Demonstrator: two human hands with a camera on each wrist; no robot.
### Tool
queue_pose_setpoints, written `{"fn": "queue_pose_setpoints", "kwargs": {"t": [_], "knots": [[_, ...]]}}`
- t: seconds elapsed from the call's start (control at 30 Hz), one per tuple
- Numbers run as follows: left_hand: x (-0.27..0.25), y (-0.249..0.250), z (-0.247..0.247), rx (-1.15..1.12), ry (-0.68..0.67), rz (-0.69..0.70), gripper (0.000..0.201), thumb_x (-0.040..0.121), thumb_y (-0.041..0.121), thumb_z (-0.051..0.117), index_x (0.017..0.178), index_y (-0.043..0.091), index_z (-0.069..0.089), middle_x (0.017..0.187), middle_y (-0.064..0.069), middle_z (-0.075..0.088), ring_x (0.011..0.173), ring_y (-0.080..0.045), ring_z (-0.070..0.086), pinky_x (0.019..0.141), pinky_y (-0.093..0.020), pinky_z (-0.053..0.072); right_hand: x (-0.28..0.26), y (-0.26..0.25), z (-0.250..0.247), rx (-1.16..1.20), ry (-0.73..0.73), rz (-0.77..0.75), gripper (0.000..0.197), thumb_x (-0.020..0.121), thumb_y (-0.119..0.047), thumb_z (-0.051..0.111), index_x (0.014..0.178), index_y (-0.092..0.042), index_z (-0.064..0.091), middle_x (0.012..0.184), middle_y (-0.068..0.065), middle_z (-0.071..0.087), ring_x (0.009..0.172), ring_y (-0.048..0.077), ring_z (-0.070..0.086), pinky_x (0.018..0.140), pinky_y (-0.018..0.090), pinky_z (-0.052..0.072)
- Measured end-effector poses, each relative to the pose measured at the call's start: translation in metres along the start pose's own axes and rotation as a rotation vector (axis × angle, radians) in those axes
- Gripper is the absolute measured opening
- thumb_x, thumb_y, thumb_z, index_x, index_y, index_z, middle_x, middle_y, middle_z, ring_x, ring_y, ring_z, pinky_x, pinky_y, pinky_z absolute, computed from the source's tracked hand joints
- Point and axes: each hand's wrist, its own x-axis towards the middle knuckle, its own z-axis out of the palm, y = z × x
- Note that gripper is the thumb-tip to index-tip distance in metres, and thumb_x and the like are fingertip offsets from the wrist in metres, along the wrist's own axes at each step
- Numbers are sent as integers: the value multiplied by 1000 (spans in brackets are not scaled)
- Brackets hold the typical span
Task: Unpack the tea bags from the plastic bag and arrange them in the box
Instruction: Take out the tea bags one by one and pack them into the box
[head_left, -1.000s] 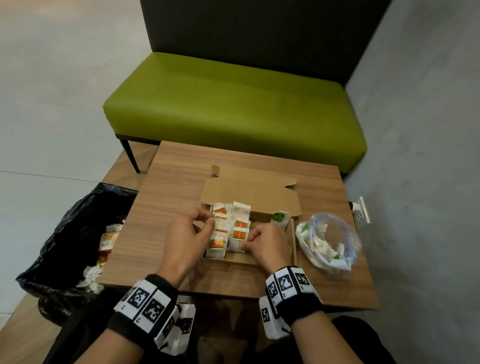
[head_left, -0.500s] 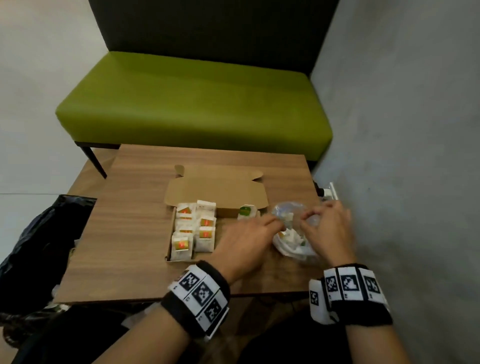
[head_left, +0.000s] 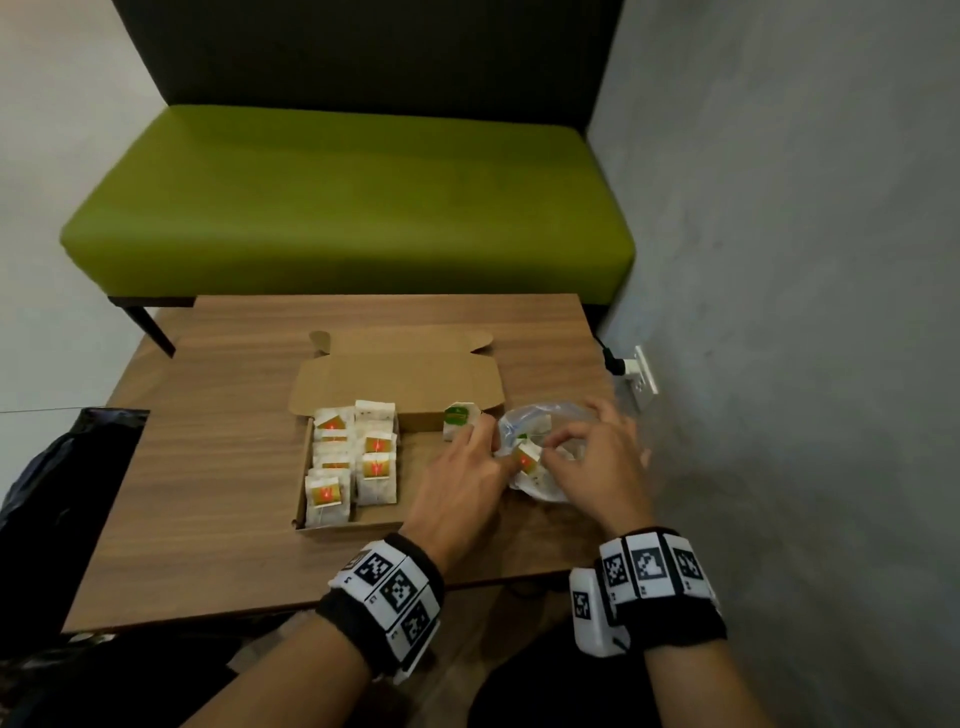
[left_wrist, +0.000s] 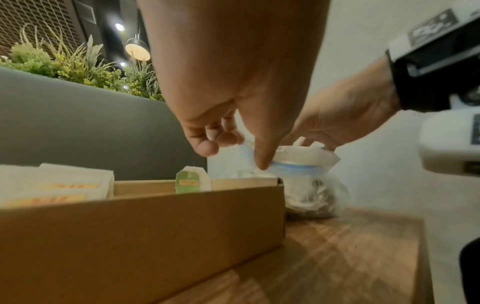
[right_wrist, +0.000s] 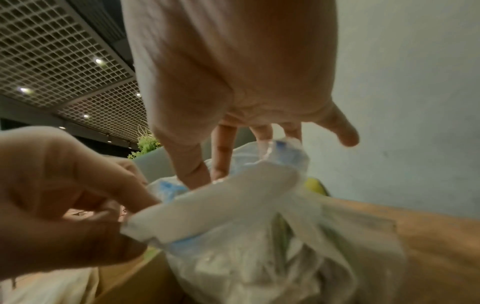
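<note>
The open cardboard box (head_left: 301, 514) (left_wrist: 155, 236) sits on the wooden table (head_left: 218, 493). Its left part holds rows of orange-tagged tea bags (head_left: 374, 467), and one green-tagged tea bag (head_left: 460, 418) (left_wrist: 188, 182) stands at its back right. Right of the box lies the clear plastic bag (head_left: 540, 488) (left_wrist: 311, 197) (right_wrist: 259, 267). My left hand (head_left: 493, 447) (left_wrist: 233, 156) reaches over and pinches the bag's blue rim. My right hand (head_left: 558, 447) (right_wrist: 207, 170) is at the bag's mouth, thumb and forefinger on an orange-tagged tea bag (head_left: 527, 460) (left_wrist: 303, 155) (right_wrist: 221, 203) lifted above the rim; its fingertips are hidden.
A black bin bag (head_left: 62, 493) hangs off the table's left side. A green bench (head_left: 337, 208) stands behind the table. A grey wall (head_left: 779, 312) with a plugged socket (head_left: 641, 374) runs close along the right, just past the plastic bag.
Both hands left the tea bags in the box and moved right to the plastic bag. An orange-tagged tea bag now shows at the bag's mouth between them.
</note>
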Motion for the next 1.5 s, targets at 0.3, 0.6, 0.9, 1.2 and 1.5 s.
{"fn": "queue_pose_setpoints", "kwargs": {"t": [0.3, 0.6, 0.9, 1.2, 1.5], "knots": [[-2, 0, 4, -6, 33, 10, 43, 90, 37, 65, 131, 25, 57, 123, -4, 41, 114, -19, 46, 84, -30, 52, 1, -18, 14, -371, -117, 63, 46, 74, -68, 68, 112, -41, 69, 164, 6, 13, 150, 35, 4, 109, 79, 8], [3, 0, 2, -5, -1, 3, 45, 90, 35, 65, 132, 23, 57, 128, -6, 39, 119, -22, 46, 90, -35, 53, 5, -16, 23, -290, -60, 104, 30, 77, -49, 77, 103, -35, 71, 161, 3, 24, 149, 31, 12, 109, 79, 6], [8, -5, 2, -121, 49, -36, 37, 95, 34, 58, 132, 30, 59, 124, -1, 41, 106, -20, 53, 82, -30, 50, -3, 5, -18, 347, 120, 50, 27, 75, -20, 84, 67, -33, 62, 130, 1, 61, 125, 23, 52, 108, 49, 39], [-3, 6, -24, -936, 256, -240, 35, 92, 42, 62, 125, 32, 58, 105, 16, 64, 85, -1, 62, 75, -27, 55, -15, -11, -48, 1052, -28, 8, 23, 72, -6, 79, 94, -4, 71, 87, 13, 77, 81, 28, 75, 71, 41, 62], [-41, -29, -36, -1124, 346, -249, 9, 94, 20, 64, 91, 18, 72, 72, 5, 70, 62, -5, 63, 59, -18, 49, -28, -56, -6, 1066, -194, -98, 11, 81, -3, 74, 92, -4, 73, 87, 9, 77, 80, 20, 73, 74, 31, 61]]}}
